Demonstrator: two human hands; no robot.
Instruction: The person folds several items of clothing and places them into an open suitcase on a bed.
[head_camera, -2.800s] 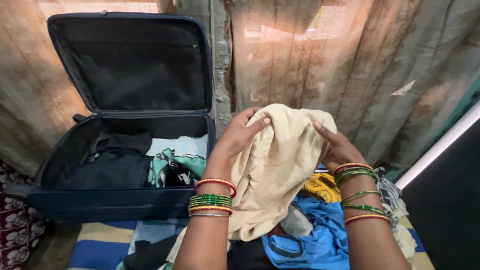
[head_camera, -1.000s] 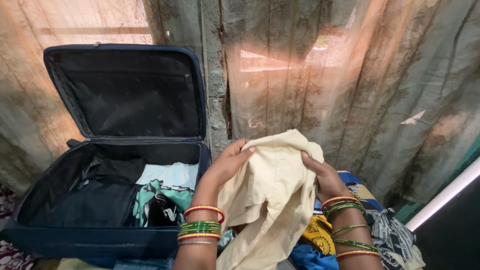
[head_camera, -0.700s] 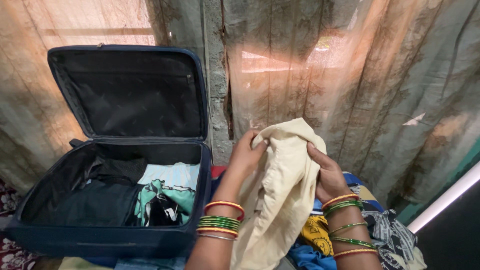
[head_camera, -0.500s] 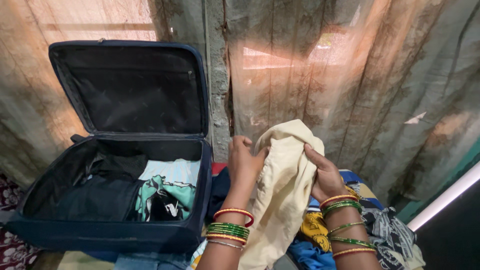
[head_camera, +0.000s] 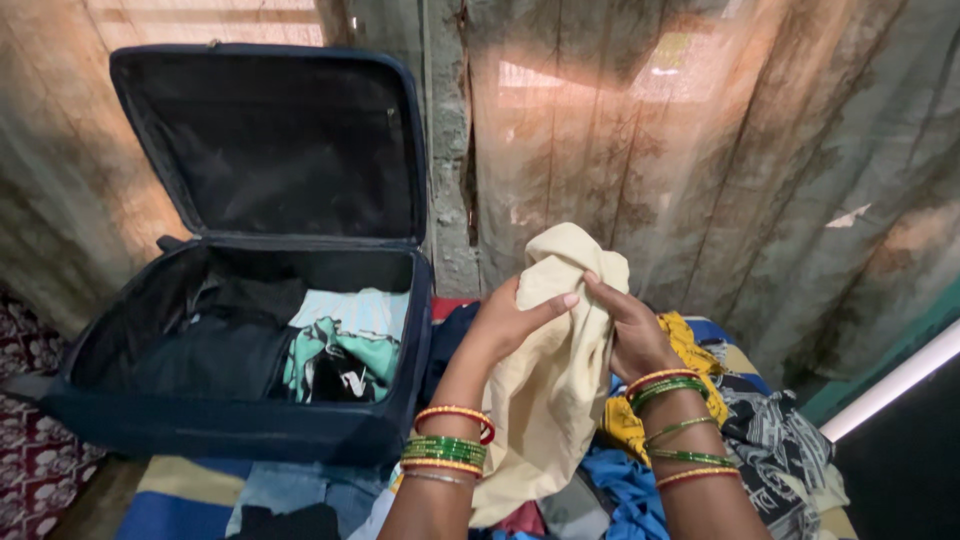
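Observation:
Both of my hands hold a cream-coloured garment (head_camera: 550, 390) up in front of me, above a heap of clothes. My left hand (head_camera: 510, 322) grips its upper left part, thumb across the cloth. My right hand (head_camera: 622, 330) grips the upper right part, close beside the left. The cloth hangs down between my forearms, which wear red, green and gold bangles. To the left lies an open dark blue suitcase (head_camera: 230, 428) with its lid standing up; inside are dark clothes (head_camera: 215, 350) and a teal and white garment (head_camera: 345, 345).
Under my arms lie a yellow garment (head_camera: 690, 350), blue cloth (head_camera: 625, 490), a black-and-white patterned cloth (head_camera: 780, 450) and a striped sheet (head_camera: 180, 495). A sheer curtain (head_camera: 700, 150) covers the wall behind. A white bar (head_camera: 890, 380) runs at the right.
My hands have come closer together on the cream garment, bunching its top. The view has shifted, so the suitcase sits higher in frame.

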